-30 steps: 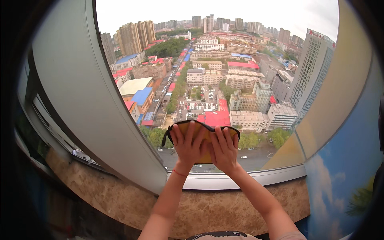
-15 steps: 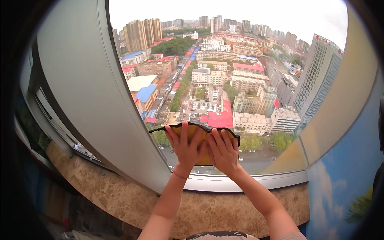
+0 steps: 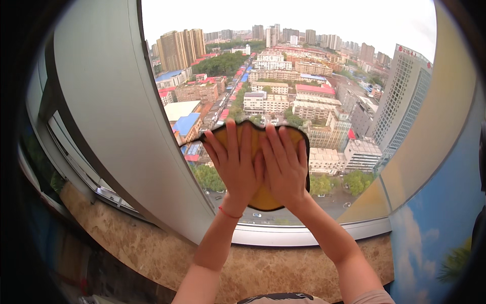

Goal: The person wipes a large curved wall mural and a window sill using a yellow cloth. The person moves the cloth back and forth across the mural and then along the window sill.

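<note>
A yellow-brown cleaning cloth (image 3: 267, 198) with a black edge lies spread against the window glass (image 3: 324, 206). My left hand (image 3: 237, 164) presses on its left part, palm toward the pane and fingers stretched upward. Beside it my right hand (image 3: 284, 164) rests flat on the cloth's right part, fingers also extended. The two hands touch or nearly touch at the thumbs. A thin corner of the cloth sticks out to the left, near the window frame. A red string circles my left wrist.
A wide grey frame panel (image 3: 109, 111) stands left of the glass. Below runs a white sill rail (image 3: 273, 236), then a brown marble ledge (image 3: 298, 266). On the right is a wall with a blue sky picture (image 3: 425, 238). Streets and buildings show outside.
Both hands have slid up the glass with the cloth. The cloth now appears taller and more spread out, with more of it showing above and below the hands.
</note>
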A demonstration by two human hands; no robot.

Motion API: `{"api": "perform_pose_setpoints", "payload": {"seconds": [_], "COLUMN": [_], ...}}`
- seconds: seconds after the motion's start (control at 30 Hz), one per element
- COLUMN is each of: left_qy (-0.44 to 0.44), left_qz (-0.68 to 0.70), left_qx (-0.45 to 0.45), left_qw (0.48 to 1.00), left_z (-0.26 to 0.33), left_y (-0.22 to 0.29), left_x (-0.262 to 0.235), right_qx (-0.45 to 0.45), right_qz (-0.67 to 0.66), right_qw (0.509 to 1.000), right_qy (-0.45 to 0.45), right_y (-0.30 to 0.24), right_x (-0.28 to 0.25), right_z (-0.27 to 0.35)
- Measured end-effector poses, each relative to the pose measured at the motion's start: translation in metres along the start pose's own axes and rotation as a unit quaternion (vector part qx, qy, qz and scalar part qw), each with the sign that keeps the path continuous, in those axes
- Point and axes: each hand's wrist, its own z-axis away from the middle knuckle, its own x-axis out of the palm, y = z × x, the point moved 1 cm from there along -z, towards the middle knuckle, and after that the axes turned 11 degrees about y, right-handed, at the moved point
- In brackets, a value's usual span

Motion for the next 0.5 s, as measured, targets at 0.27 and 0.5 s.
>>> {"api": "perform_pose_setpoints", "payload": {"seconds": [0.27, 0.5], "left_qy": [-0.013, 0.102], "left_qz": [0.026, 0.030], "left_qx": [0.030, 0.014], "left_qw": [0.999, 0.994], "left_z": [-0.053, -0.123], "left_y": [0.003, -0.015], "left_x": [0.001, 0.005], "right_qx": [-0.003, -0.036], "right_qz": [0.012, -0.013], "right_qw": [1.000, 0.993], "right_qy": [0.014, 0.115], "right_y": [0.011, 0.014], "right_x": [-0.006, 0.009], "right_z": [-0.033, -0.117]}}
